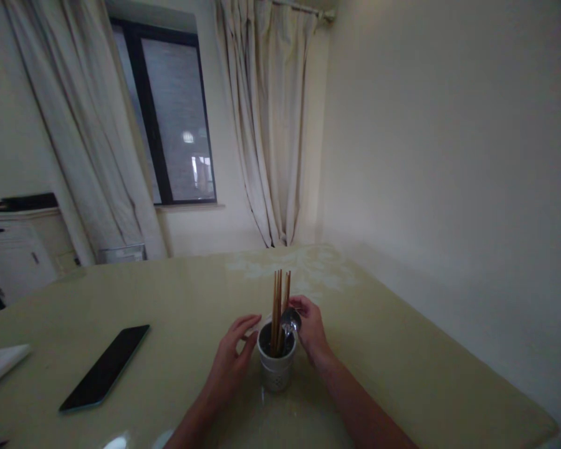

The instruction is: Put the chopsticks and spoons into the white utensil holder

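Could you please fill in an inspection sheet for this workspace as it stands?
Surface: glossy yellowish table.
Job's things: white holder standing upright with wooden chopsticks and a metal spoon in it.
Clutter: dark phone lying flat; white cloth at the table's left edge.
Hands: left hand against the holder's side; right hand at the spoon.
Cables: nothing seen.
Surroundings: window, curtains, white cabinet.
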A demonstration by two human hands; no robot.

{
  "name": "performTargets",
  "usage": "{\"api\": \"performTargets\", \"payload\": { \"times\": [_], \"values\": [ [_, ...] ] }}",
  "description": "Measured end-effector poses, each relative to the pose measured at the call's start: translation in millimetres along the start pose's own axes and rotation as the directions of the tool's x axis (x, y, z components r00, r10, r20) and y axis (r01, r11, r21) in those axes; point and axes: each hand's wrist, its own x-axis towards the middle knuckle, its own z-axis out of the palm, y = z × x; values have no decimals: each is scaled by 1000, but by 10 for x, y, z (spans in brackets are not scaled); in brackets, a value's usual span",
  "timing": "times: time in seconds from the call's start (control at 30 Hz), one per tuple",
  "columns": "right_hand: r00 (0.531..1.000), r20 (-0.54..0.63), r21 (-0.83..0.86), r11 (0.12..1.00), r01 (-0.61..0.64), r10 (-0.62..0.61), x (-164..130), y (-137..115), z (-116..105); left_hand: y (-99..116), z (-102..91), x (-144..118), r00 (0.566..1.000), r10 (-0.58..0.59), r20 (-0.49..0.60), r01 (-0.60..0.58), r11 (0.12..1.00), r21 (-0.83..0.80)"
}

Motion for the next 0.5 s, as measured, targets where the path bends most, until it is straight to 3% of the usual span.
{"api": "performTargets", "payload": {
  "times": [0.07,0.13,0.27,0.37,0.5],
  "values": [
    [987,-150,-2,998,59,-59,74,-60,-127,35,-39,-14,999,-10,-49,11,999,31],
    [931,-334,-12,989,150,-145,170,-142,-296,72,-76,-39,1000,-10,-29,10,1000,9],
    [783,-580,67,944,322,-226,309,-337,-581,158,-75,-112,980,-7,198,27,995,-98],
    [729,-630,120,894,432,-268,266,-490,-606,245,4,-159,934,-11,358,74,984,-162],
    [709,-502,-99,847,522,-495,11,-672,-433,317,108,-177,928,-4,372,87,974,-208]
  ]
}}
